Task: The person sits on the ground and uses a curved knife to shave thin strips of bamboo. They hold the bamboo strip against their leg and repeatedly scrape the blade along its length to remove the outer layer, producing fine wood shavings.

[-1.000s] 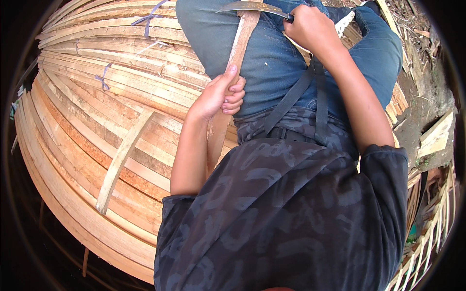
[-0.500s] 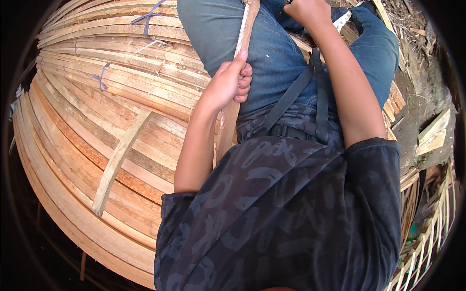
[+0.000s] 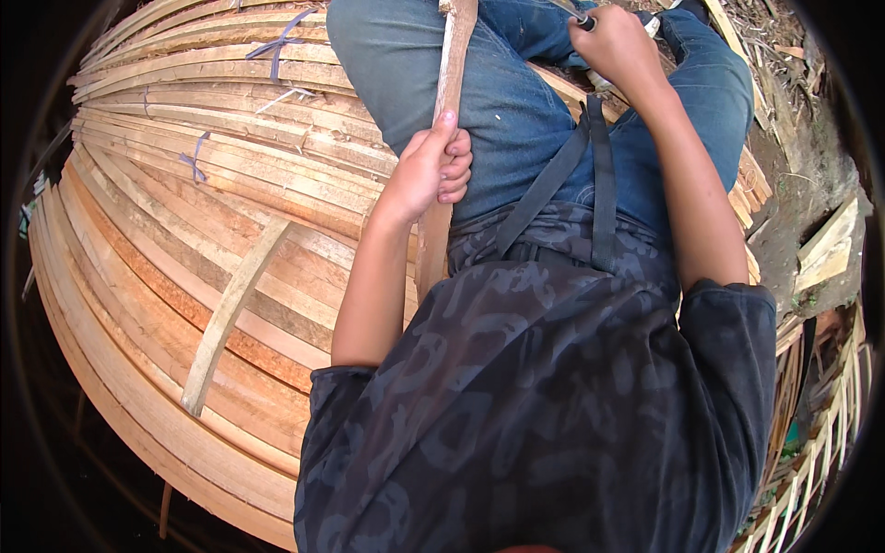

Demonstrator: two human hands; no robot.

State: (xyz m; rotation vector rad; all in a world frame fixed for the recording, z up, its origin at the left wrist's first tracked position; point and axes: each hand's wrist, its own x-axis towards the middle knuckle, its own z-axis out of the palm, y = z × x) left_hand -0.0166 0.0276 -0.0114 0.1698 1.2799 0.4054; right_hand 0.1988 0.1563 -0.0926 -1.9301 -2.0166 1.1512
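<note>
My left hand [image 3: 431, 170] is closed around a long, rough wooden strip [image 3: 449, 78]. The strip runs from beside my waist up along my thigh and out of the top of the picture. Farther forward and to the right, my right hand [image 3: 616, 46] grips a dark-handled tool [image 3: 584, 21]. A thin piece of bare metal shows past its handle, but the rest is cut off by the top edge, so its kind cannot be told. The tool is apart from the strip. Blue jeans [image 3: 516, 120] cover my bent legs beneath both hands.
To my left lie many long wooden slats [image 3: 184, 267], some bundled with purple ties [image 3: 196, 157]. A short wooden piece [image 3: 230, 318] lies across them. On the right are bare ground [image 3: 797, 198], a wood offcut [image 3: 827, 249] and a lattice of thin strips [image 3: 820, 461].
My right hand has moved slightly down and to the right with the tool, showing more of its handle. My left hand, still on the strip, has shifted slightly down.
</note>
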